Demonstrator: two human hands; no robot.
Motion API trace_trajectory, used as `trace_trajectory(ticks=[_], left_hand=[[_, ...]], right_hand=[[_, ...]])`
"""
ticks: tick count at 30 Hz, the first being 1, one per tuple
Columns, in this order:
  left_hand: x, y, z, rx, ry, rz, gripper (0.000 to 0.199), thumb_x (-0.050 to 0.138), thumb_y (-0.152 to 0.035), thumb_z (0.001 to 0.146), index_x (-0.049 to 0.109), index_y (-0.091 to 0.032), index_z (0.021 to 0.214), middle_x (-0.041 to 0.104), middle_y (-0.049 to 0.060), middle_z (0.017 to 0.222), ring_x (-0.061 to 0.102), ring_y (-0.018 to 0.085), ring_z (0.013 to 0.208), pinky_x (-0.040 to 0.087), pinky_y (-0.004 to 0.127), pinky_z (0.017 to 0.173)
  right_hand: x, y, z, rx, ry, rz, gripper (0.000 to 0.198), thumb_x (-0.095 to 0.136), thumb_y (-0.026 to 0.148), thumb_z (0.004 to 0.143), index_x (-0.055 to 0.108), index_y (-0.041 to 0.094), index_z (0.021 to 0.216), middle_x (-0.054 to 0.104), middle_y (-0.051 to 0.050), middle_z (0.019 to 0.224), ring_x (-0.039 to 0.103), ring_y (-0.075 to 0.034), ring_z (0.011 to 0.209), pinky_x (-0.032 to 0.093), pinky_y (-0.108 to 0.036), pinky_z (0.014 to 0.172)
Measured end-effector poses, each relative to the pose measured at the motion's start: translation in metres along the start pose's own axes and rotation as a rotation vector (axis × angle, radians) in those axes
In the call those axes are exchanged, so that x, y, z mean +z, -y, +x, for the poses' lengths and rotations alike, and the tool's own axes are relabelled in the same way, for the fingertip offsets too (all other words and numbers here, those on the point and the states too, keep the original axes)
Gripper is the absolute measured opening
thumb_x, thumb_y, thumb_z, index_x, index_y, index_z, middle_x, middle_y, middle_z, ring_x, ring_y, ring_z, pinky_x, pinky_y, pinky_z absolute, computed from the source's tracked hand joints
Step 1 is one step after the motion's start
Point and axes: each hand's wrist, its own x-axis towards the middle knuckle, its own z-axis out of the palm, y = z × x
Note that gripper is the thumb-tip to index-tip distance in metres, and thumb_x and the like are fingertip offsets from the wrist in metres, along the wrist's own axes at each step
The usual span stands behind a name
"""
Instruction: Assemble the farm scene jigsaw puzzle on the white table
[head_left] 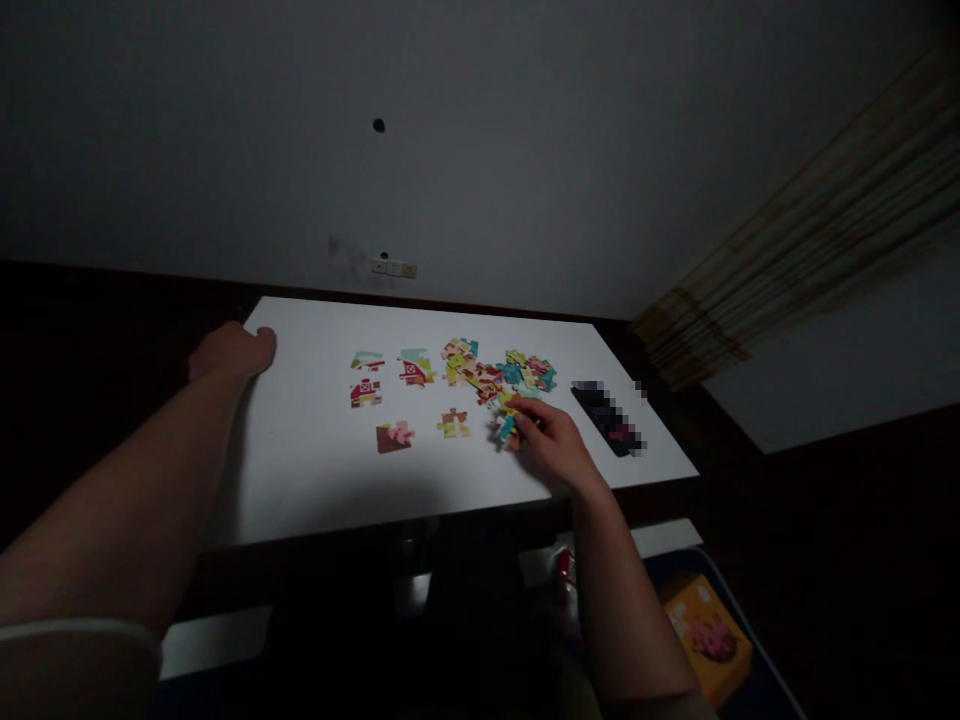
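Note:
My right hand (553, 438) is closed, thumb and fingers pinching a jigsaw puzzle piece (505, 430) with teal and yellow-green on it, at the near side of a pile of jigsaw pieces (480, 378). At the far left, my left hand (234, 352) is curled over the table's edge, its thumb on top and most fingers hidden. Between the hands lie separate pieces: a red barn piece (366, 393), a second barn piece (417, 368), a pale green and red piece (367, 360), a pink and brown piece (394, 436) and a brown and green piece (454, 424).
The pieces lie on a white table (315, 480). A dark, partly blurred-out object (604, 415) rests at its right side. Below right is an orange box (709, 640). A wall (480, 180) stands behind, with a curtain (690, 320) at right.

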Motion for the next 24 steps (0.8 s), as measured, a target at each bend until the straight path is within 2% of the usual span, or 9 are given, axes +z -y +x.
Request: trace_trajectory(ticks=[3, 7, 10, 15, 19, 24], left_hand=[[-0.001, -0.002, -0.002, -0.019, 0.006, 0.019, 0.068, 0.037, -0.055, 0.086, 0.053, -0.002, 0.126, 0.056, 0.027, 0.125, 0.056, 0.043, 0.112, 0.049, 0.053, 0.084], [-0.002, -0.006, -0.003, -0.036, 0.025, 0.056, 0.070, 0.037, -0.056, 0.085, 0.053, -0.003, 0.128, 0.055, 0.026, 0.129, 0.055, 0.042, 0.114, 0.048, 0.051, 0.086], [-0.002, -0.008, -0.002, -0.056, 0.015, 0.082, 0.068, 0.036, -0.055, 0.085, 0.052, -0.006, 0.130, 0.054, 0.024, 0.131, 0.055, 0.041, 0.114, 0.049, 0.051, 0.087], [-0.001, -0.011, -0.001, -0.068, 0.017, 0.120, 0.065, 0.035, -0.054, 0.086, 0.053, -0.008, 0.129, 0.055, 0.021, 0.132, 0.056, 0.039, 0.115, 0.048, 0.050, 0.089], [0.001, -0.011, -0.001, -0.077, -0.009, 0.134, 0.064, 0.037, -0.053, 0.086, 0.053, -0.010, 0.130, 0.056, 0.019, 0.132, 0.057, 0.038, 0.114, 0.050, 0.049, 0.088], [0.005, -0.008, 0.005, -0.064, -0.026, 0.130, 0.061, 0.040, -0.052, 0.086, 0.055, -0.010, 0.128, 0.058, 0.020, 0.129, 0.058, 0.037, 0.112, 0.051, 0.049, 0.086]], right_hand=[[-0.015, -0.035, -0.020, 0.118, -0.098, 0.043, 0.027, 0.047, 0.037, 0.090, 0.065, 0.028, 0.108, 0.069, -0.006, 0.104, 0.064, -0.024, 0.090, 0.052, -0.041, 0.081], [-0.012, -0.059, -0.030, 0.253, -0.239, 0.007, 0.028, 0.049, 0.040, 0.088, 0.067, 0.023, 0.101, 0.070, -0.008, 0.090, 0.064, -0.024, 0.080, 0.051, -0.038, 0.072], [-0.006, -0.061, -0.030, 0.240, -0.294, -0.025, 0.030, 0.047, 0.041, 0.088, 0.067, 0.022, 0.101, 0.070, -0.007, 0.088, 0.064, -0.023, 0.079, 0.049, -0.037, 0.072], [-0.005, -0.061, -0.032, 0.196, -0.295, -0.047, 0.026, 0.045, 0.038, 0.089, 0.066, 0.027, 0.100, 0.069, -0.004, 0.088, 0.063, -0.022, 0.079, 0.048, -0.036, 0.073], [-0.003, -0.067, -0.032, 0.181, -0.381, -0.201, 0.024, 0.044, 0.031, 0.087, 0.066, 0.025, 0.095, 0.067, -0.007, 0.093, 0.060, -0.026, 0.090, 0.047, -0.042, 0.083], [-0.002, -0.064, -0.030, 0.143, -0.387, -0.320, 0.018, 0.049, 0.026, 0.082, 0.065, 0.024, 0.089, 0.064, -0.010, 0.099, 0.057, -0.029, 0.096, 0.045, -0.047, 0.088]])
